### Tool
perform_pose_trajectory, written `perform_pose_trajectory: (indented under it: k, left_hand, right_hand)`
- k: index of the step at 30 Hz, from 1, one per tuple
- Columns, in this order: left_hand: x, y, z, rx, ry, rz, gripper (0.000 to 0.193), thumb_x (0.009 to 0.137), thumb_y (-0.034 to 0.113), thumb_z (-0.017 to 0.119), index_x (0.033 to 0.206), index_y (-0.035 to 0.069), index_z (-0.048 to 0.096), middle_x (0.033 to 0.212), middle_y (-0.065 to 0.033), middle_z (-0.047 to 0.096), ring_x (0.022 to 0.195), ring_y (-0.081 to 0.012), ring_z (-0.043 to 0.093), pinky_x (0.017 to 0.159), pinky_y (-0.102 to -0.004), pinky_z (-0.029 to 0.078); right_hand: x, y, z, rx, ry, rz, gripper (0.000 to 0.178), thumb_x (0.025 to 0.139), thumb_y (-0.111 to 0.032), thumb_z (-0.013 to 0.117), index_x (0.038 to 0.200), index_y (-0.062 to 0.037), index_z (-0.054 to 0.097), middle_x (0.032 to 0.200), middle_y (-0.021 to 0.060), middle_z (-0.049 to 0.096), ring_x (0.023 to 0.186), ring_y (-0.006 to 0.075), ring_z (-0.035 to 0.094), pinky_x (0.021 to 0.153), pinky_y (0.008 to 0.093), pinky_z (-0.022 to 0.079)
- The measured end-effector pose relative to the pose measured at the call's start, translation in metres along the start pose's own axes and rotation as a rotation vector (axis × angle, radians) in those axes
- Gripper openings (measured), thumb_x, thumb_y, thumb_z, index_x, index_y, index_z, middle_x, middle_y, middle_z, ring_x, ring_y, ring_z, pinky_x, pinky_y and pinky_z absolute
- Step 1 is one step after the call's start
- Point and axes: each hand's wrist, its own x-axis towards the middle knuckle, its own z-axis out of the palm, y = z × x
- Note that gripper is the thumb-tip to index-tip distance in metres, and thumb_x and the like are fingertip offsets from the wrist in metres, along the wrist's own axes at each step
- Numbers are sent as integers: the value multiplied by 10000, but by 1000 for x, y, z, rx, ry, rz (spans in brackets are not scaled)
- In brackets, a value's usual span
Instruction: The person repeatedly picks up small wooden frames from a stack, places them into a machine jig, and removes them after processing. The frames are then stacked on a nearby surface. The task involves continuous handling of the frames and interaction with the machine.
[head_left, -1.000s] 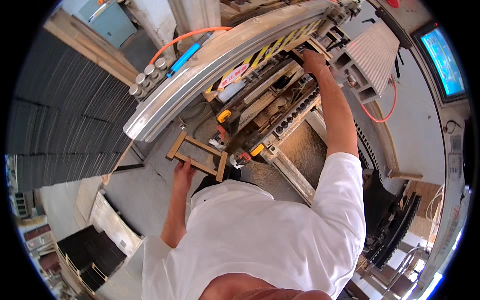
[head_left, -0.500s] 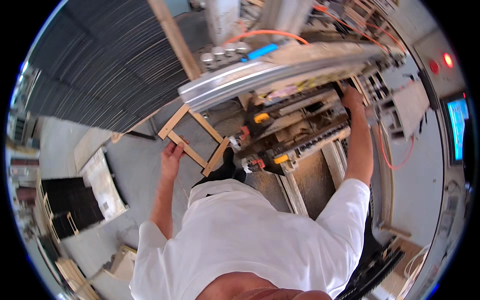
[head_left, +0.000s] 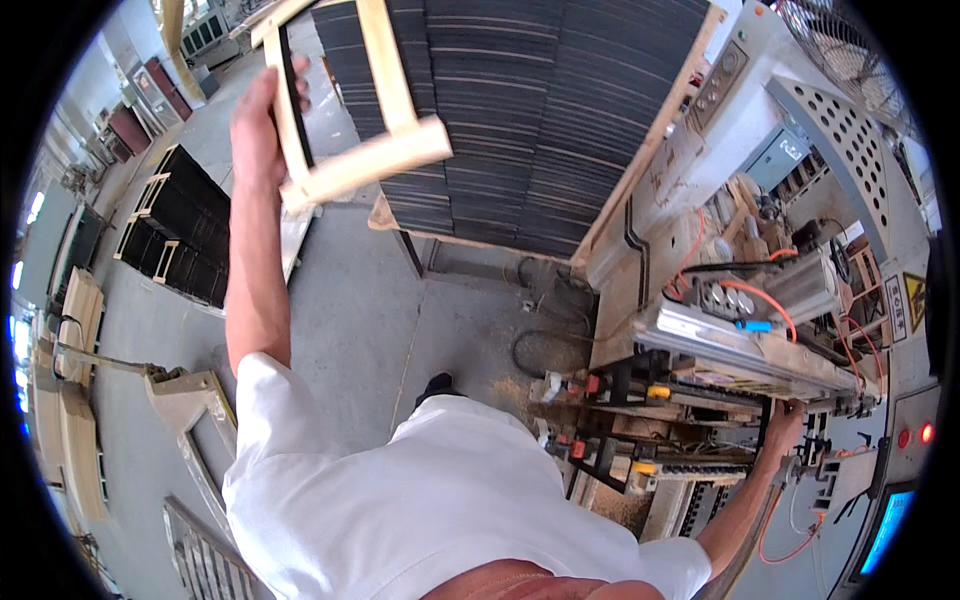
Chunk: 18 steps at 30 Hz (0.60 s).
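Note:
My left hand (head_left: 258, 135) is raised at the upper left, its fingers closed round one side rail of a small light-wood frame (head_left: 375, 160). The frame is tilted, its far end cut off by the picture's top edge. Behind it rises a tall stack of black, thin-edged pieces (head_left: 540, 130). My right hand (head_left: 786, 425) reaches into a woodworking machine at the right, under its silvery beam (head_left: 720, 345). Its fingers look curled; what they grip, if anything, is hidden. Below the beam are clamps with yellow parts (head_left: 643, 467) and sawdust.
A lower black stack (head_left: 180, 225) with pale wooden frames stands at the left. Wooden boards (head_left: 80, 400) and a grey metal frame (head_left: 205, 440) lie nearer. Orange hoses (head_left: 775, 305) loop over the machine. A lit screen (head_left: 885, 530) and red lamp (head_left: 927, 432) sit far right.
My left hand has lifted the wooden frame from beside the machine, up and forward toward the black stack. The view has turned left, and my right hand stays at the machine.

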Motion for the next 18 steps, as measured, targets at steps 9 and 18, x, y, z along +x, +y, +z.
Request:
perform_pose_trajectory:
  k: [9,18]
  left_hand:
    - [318,-52,-87,183,-197,-337,324,962,260,426,972,-2,617,795,-79,645,632,-142,619,566,-257,517]
    - [350,-97,-7,577,-550,-396,426,912,358,480,993,-24,651,901,-114,679,759,-179,630,725,-338,481]
  right_hand:
    - [-174,-249,-73,684,287,-16,43,877,-35,589,877,5,571,1047,171,633,954,229,589,837,342,476]
    - [-248,-337,-42,616,-14,63,112,804,46,610,904,24,565,1041,143,630,736,156,566,677,280,476]
